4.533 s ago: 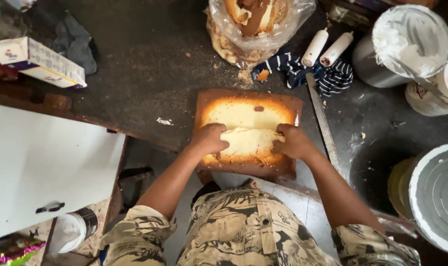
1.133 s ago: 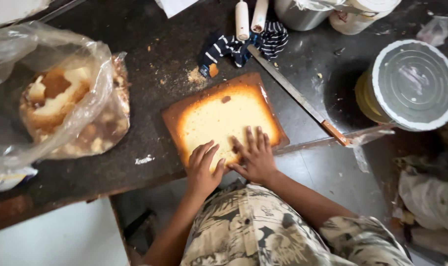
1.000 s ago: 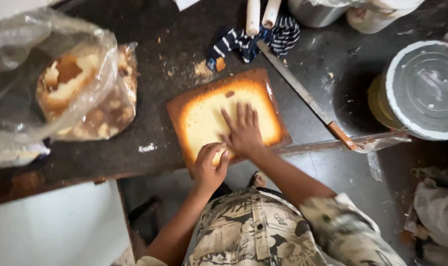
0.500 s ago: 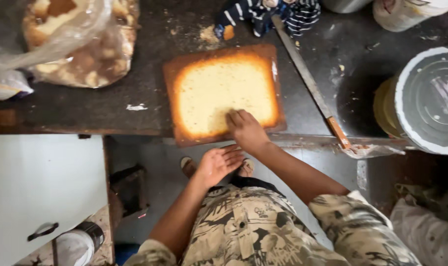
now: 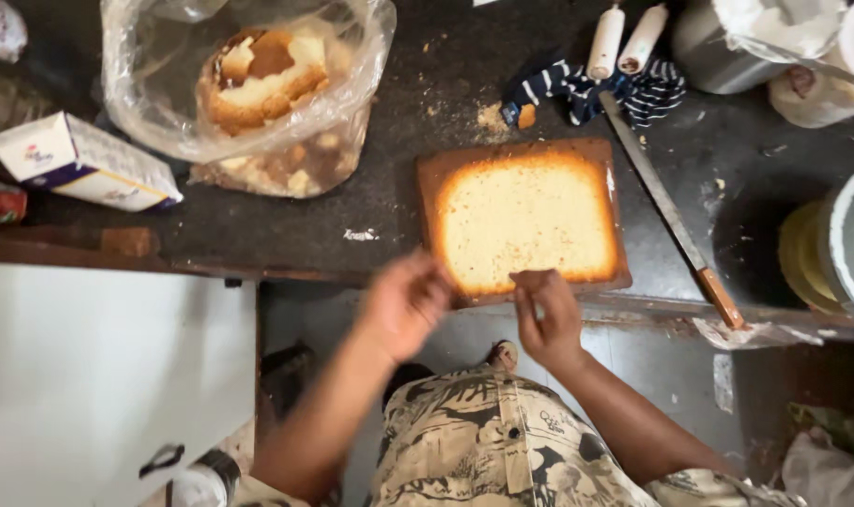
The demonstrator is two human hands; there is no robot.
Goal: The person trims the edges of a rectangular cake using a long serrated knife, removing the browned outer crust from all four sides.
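Note:
A flat rectangular sponge cake [image 5: 525, 222], pale yellow with browned edges, lies on the dark counter [image 5: 399, 160] at its near edge. My right hand [image 5: 547, 319] has its fingertips pinched together at the cake's near edge, touching it. My left hand [image 5: 405, 302] is blurred, just off the cake's near left corner, fingers loosely curled and holding nothing that I can see.
A long knife [image 5: 671, 216] with a wooden handle lies right of the cake. A plastic bag of cake scraps [image 5: 262, 89] sits at the back left, beside a small carton [image 5: 79, 164]. A striped cloth [image 5: 596, 84], two white rollers [image 5: 624, 38] and metal tins [image 5: 840, 244] stand at the right.
Both hands have come off the top of the cake to its near edge. The left hand swung out to the left; the view shifted, bringing the scrap bag back in.

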